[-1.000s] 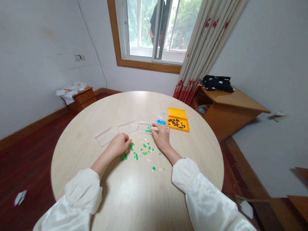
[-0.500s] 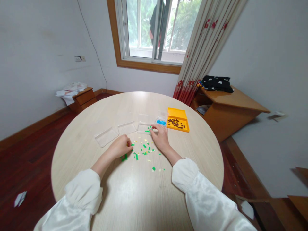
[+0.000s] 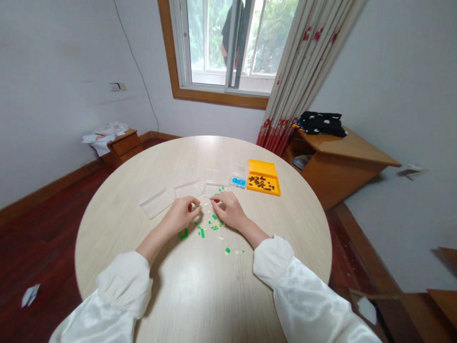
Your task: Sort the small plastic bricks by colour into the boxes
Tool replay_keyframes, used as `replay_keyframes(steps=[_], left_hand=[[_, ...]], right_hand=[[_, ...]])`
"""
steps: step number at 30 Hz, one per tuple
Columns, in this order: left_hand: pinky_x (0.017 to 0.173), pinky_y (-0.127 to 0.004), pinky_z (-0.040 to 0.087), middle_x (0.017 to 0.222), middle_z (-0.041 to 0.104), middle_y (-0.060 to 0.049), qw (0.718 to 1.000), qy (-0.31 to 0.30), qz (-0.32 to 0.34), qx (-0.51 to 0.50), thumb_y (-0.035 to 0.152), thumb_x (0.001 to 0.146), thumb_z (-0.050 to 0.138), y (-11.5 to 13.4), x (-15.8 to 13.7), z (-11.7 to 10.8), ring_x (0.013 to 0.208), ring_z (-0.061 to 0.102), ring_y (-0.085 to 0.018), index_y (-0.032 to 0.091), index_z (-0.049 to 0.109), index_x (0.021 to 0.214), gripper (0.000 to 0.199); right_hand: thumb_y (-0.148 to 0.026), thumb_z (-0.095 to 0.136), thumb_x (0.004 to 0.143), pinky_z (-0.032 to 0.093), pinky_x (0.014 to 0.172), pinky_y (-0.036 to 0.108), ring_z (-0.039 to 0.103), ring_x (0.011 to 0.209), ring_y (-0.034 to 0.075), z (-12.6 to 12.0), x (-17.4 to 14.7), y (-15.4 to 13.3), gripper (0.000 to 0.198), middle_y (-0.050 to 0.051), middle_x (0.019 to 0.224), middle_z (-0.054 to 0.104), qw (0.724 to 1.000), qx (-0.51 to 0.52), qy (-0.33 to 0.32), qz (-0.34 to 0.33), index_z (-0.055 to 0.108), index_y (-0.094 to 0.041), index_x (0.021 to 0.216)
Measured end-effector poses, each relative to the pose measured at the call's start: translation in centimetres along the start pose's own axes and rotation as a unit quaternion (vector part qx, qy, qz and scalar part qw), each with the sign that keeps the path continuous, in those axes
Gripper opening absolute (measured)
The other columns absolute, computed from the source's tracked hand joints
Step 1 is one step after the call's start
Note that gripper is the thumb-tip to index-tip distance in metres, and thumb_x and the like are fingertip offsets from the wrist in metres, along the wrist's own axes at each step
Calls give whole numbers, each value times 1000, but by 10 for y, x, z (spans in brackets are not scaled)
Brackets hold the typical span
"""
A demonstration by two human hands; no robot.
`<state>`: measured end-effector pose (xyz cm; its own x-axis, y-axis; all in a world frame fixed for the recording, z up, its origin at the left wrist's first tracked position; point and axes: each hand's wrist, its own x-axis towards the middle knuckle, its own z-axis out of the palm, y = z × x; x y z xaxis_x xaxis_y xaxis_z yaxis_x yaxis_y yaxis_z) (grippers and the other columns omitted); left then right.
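My left hand [image 3: 183,214] is over the left part of a scatter of small green, yellow and cream plastic pieces [image 3: 214,227]. Its thumb and forefinger are pinched, a tiny speck of colour at their tips; whether it is held or lies on the table I cannot make out. Facing it, my right hand [image 3: 230,209] bends over the right side of the pieces, thumb and forefinger close together. Anything between them is too small to name. A clear plastic box [image 3: 210,194] with green pieces at its right end sits just beyond my fingers.
Two more clear trays, a left one [image 3: 157,204] and a middle one [image 3: 187,189], stand on the round table [image 3: 203,290]. To the right are a small clear box of blue pieces [image 3: 238,182] and an open yellow case [image 3: 263,166] with dark brown pieces.
My right hand has come from the green pieces in the clear box back and left toward my left hand. My left hand has moved slightly up, its fingertips shifting right.
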<state>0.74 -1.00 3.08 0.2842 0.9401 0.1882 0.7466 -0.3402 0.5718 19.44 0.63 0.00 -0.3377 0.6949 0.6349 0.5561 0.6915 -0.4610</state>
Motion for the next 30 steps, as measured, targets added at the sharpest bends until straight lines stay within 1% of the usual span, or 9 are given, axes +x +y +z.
replay_keyframes(steps=[3, 7, 9, 13, 20, 23, 26, 28, 30], left_hand=[[59, -25, 40, 59, 59, 0, 999, 10, 23, -45, 28, 77, 50, 4, -2, -1, 55, 51, -12, 16, 63, 80, 18], [60, -24, 41, 63, 59, 1, 994, 23, 60, -89, 27, 76, 51, 7, -3, -1, 58, 52, -11, 16, 58, 74, 12], [61, -24, 42, 65, 59, 1, 991, 28, 60, -116, 27, 74, 54, 6, -4, 0, 60, 53, -12, 17, 55, 72, 10], [61, -24, 44, 66, 59, 2, 985, 19, 46, -166, 27, 71, 59, 6, -4, 2, 63, 56, -12, 18, 49, 73, 13], [56, -22, 40, 60, 56, 5, 986, 27, 42, -158, 26, 69, 62, 3, -3, 5, 56, 52, -10, 19, 48, 72, 17], [55, -23, 38, 58, 54, 5, 991, 35, 41, -126, 31, 72, 61, 2, -2, 4, 54, 49, -10, 19, 51, 76, 16], [56, -25, 36, 58, 54, 2, 997, 43, 35, -57, 31, 76, 56, 0, -2, 2, 55, 47, -12, 18, 54, 68, 15], [57, -26, 36, 60, 56, 0, 999, 29, 23, -16, 28, 76, 53, -3, -1, 1, 57, 48, -13, 17, 56, 65, 16], [58, -27, 36, 63, 58, -2, 1000, 6, 13, 10, 26, 76, 53, -7, 0, 0, 59, 50, -14, 17, 58, 67, 14]], right_hand=[[-21, 50, 84, 40, 75, 34, 58, 73, 17, -1, 0, -7, 15, 4, 74, 67, 999, 13, -31, -32, 63, -18, 78], [-22, 49, 86, 39, 75, 34, 57, 74, 16, -1, 0, -12, 18, 4, 75, 68, 998, 28, -48, -30, 63, -19, 76], [-23, 49, 86, 39, 76, 34, 57, 74, 16, -1, 0, -12, 18, 4, 75, 68, 998, 34, -50, -24, 64, -19, 77], [-21, 51, 85, 39, 75, 34, 57, 73, 16, 0, -1, -11, 16, 4, 74, 68, 997, 53, -39, -30, 64, -19, 77], [-20, 54, 81, 41, 72, 31, 57, 71, 15, 1, -1, -14, 10, 2, 72, 67, 996, 81, -33, -21, 63, -19, 76], [-21, 55, 81, 39, 75, 33, 58, 71, 15, 1, -1, -10, 10, 1, 71, 66, 999, 48, -7, -10, 62, -19, 74], [-23, 55, 82, 36, 80, 35, 59, 74, 16, 0, -1, -1, 11, 1, 73, 67, 998, -14, 54, 21, 63, -20, 75], [-24, 55, 82, 34, 81, 36, 59, 76, 17, -1, -1, 7, 12, 1, 74, 68, 992, -52, 101, 52, 63, -20, 75], [-25, 55, 83, 32, 82, 36, 58, 78, 18, -3, 0, 14, 13, 1, 74, 68, 984, -84, 134, 82, 64, -20, 75]])
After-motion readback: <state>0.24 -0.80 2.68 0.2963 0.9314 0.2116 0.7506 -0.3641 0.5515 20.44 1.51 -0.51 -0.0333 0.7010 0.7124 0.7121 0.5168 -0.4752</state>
